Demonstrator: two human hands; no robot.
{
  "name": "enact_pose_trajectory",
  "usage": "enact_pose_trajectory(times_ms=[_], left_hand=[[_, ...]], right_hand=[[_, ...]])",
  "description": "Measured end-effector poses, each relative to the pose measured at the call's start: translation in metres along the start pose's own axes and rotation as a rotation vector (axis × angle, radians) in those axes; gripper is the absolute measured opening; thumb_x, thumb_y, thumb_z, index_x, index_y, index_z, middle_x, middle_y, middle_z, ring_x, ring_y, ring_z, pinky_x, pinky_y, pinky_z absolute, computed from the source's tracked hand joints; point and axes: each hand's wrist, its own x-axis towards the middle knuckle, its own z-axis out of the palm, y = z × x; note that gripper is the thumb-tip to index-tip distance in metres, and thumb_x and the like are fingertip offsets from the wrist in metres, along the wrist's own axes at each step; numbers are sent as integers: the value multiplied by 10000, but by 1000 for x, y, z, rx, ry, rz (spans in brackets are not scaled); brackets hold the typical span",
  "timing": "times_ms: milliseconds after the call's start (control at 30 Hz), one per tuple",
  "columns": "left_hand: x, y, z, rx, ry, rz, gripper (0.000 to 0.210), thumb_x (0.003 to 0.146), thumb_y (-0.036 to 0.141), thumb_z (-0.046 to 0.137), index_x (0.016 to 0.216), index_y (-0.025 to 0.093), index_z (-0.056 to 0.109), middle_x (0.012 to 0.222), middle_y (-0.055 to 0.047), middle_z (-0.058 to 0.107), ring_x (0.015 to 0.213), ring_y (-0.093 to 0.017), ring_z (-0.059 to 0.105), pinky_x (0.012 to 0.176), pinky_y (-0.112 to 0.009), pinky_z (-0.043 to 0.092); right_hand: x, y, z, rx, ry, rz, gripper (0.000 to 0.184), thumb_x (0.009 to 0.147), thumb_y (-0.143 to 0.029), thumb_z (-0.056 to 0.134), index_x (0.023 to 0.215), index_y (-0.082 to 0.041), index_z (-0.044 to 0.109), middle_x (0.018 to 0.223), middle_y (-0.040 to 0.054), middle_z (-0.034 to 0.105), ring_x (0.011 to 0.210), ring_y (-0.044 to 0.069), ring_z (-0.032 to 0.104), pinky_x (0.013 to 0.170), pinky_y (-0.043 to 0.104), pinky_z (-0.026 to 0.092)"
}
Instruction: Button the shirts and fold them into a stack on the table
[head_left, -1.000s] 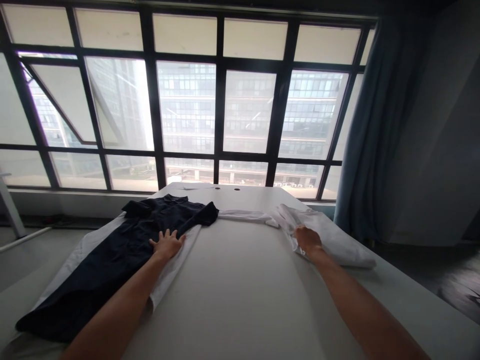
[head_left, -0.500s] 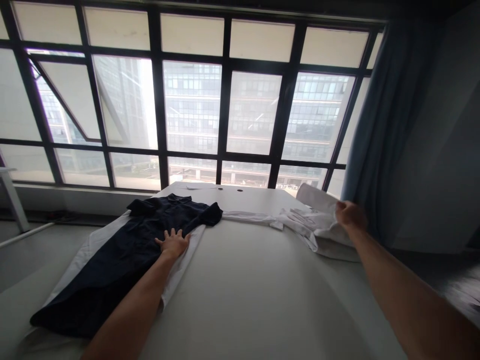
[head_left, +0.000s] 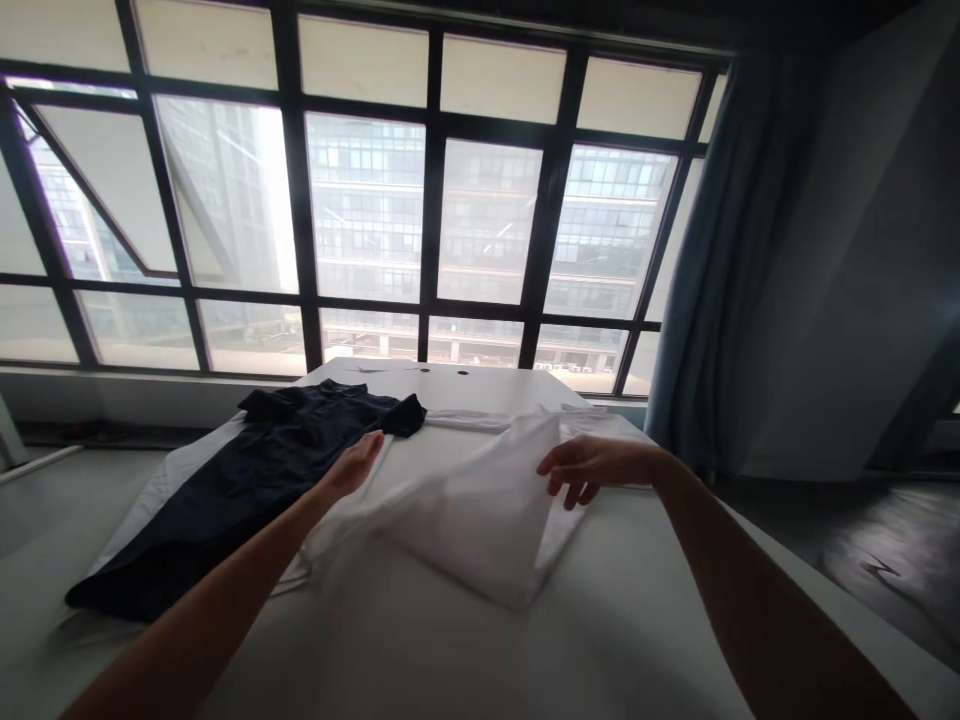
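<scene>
A dark navy short-sleeved shirt (head_left: pixel 247 500) lies spread at the left on top of white cloth. Beside its right edge is my left hand (head_left: pixel 358 466), turned edge-on with fingers straight; whether it touches the cloth I cannot tell. A thin white garment (head_left: pixel 472 510) stretches across the middle, slightly blurred, its near corner pointing down toward me and its left part reaching below my left forearm. Over its right side hovers my right hand (head_left: pixel 589 465), fingers apart and bent downward, the fingertips against or just in front of the fabric.
Everything lies on a long white table (head_left: pixel 450 660) that runs toward a wide window (head_left: pixel 367 210) with dark frames. A blue curtain (head_left: pixel 697 290) hangs at the right. Grey floor (head_left: pixel 892 540) shows beyond the table's right edge.
My right hand has moved left from the far right, and the white garment has swung over to the middle. The left hand has turned from palm-down and spread to edge-on.
</scene>
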Motion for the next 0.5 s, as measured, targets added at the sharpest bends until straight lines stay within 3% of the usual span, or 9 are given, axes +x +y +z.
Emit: enact_pose_trajectory(times_ms=[100, 167, 233, 333, 433, 500], left_hand=[[-22, 24, 16, -60, -254, 136, 686, 930, 591, 373, 1417, 123, 495, 1477, -126, 478, 1361, -288, 432, 1148, -366, 301], [-36, 39, 29, -63, -394, 237, 692, 852, 581, 539, 1409, 172, 517, 1451, -119, 511, 1327, -298, 471, 1122, -370, 340], [-47, 50, 35, -39, -446, 332, 694, 802, 537, 630, 1391, 182, 543, 1389, -135, 568, 1282, -309, 507, 1085, -384, 379], [-58, 66, 27, 25, -463, 438, 611, 739, 496, 722, 1262, 188, 657, 1161, -136, 693, 1119, -314, 592, 973, -391, 455], [-67, 81, 7, -39, -630, 513, 404, 712, 458, 771, 1034, 214, 762, 879, -69, 734, 825, -221, 648, 793, -301, 502], [-72, 90, -2, -180, -702, 549, 287, 769, 421, 734, 945, 198, 774, 809, -48, 728, 726, -169, 637, 723, -255, 497]], right_hand=[[23, 43, -1, -188, 403, 341, 648, 808, -594, 632, 1223, -98, 630, 1203, 216, 650, 914, 299, 698, 742, 397, 585], [46, 63, 6, -273, 473, 453, 733, 745, -601, 689, 1298, -129, 597, 1313, 234, 587, 985, 351, 674, 731, 425, 586], [68, 75, 20, -358, 406, 392, 744, 684, -572, 745, 1279, -140, 626, 1351, 213, 573, 1092, 380, 632, 840, 439, 561], [95, 78, 43, -458, 312, 251, 717, 625, -443, 812, 1259, -150, 653, 1333, 172, 606, 1225, 372, 558, 1039, 408, 444], [115, 74, 63, -449, 390, 18, 756, 682, -328, 774, 1379, -137, 553, 1443, 156, 514, 1337, 322, 463, 1135, 373, 341], [123, 68, 73, -416, 473, -105, 673, 780, -292, 680, 1412, -131, 515, 1489, 135, 466, 1385, 274, 410, 1167, 355, 292]])
